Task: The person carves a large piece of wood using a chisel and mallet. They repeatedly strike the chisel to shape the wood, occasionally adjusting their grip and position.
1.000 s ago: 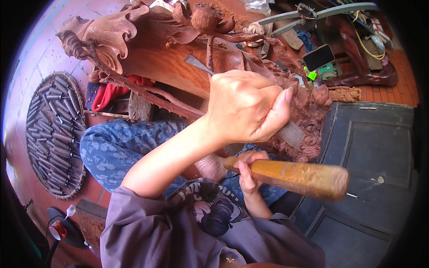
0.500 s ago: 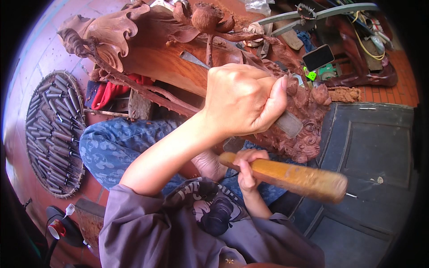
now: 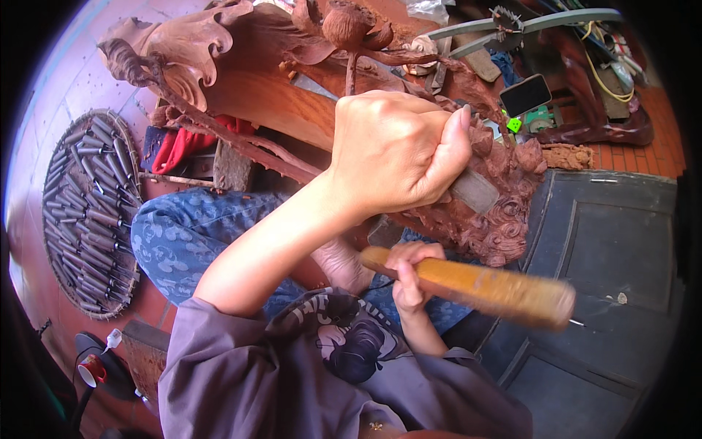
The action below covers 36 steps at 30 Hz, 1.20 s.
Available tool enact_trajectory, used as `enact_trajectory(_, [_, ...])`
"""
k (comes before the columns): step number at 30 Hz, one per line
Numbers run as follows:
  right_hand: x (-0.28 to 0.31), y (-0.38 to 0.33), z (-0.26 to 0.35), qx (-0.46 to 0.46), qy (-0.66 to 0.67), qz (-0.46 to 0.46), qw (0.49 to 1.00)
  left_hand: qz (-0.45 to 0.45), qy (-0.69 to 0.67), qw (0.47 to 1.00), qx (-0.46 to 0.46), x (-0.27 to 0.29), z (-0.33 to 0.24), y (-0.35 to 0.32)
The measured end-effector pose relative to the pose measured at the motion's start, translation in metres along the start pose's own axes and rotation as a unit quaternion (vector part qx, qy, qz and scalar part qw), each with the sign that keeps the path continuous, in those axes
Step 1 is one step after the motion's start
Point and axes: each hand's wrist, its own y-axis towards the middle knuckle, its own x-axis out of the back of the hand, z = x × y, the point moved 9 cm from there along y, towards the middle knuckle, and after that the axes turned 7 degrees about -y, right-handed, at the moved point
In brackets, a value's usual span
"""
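My left hand (image 3: pixel 395 154) is closed in a fist around a chisel (image 3: pixel 475 192). Its flat metal blade (image 3: pixel 314 87) comes out on the far left side of the fist and lies against smooth wood in the carving. The handle's butt shows on the near right side. This reddish-brown carving (image 3: pixel 270 110) has leaves, buds and stems in relief. Lower down, my right hand (image 3: pixel 413 274) grips a wooden mallet (image 3: pixel 486 289) near its thin end. The thick end, smeared by motion, points right, below and apart from the chisel's butt.
On the left, a round woven tray (image 3: pixel 133 157) holds many dark-handled chisels. A red cloth (image 3: pixel 186 150) lies under the carving. A phone (image 3: pixel 525 95) and a metal clamp-like tool (image 3: pixel 541 23) are at the far right. A dark panelled board (image 3: pixel 621 249) lies to the right.
The whole view has shifted slightly. A small wood chip shows at the blade's tip. The mallet's thick end is more blurred, and both hands keep their grips.
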Motion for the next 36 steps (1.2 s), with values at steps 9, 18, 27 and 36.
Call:
enact_trajectory(9, [0.012,-0.010,-0.028,-0.043,-0.299,0.143,0.943,0.015,0.055,0.998,0.005,0.009,0.006,0.000])
enact_trajectory(18, [0.024,-0.033,-0.030,-0.124,-0.015,0.094,0.988,0.078,0.041,0.996,-0.015,-0.018,-0.040,-0.030])
enact_trajectory(27, [0.008,-0.030,-0.017,0.029,-0.003,0.213,0.977,0.151,0.121,0.942,0.274,0.061,-0.034,-0.090])
enact_trajectory(36, [-0.011,-0.041,-0.071,-0.017,-0.096,0.255,0.962,-0.232,0.398,0.644,0.610,0.446,0.014,-0.283])
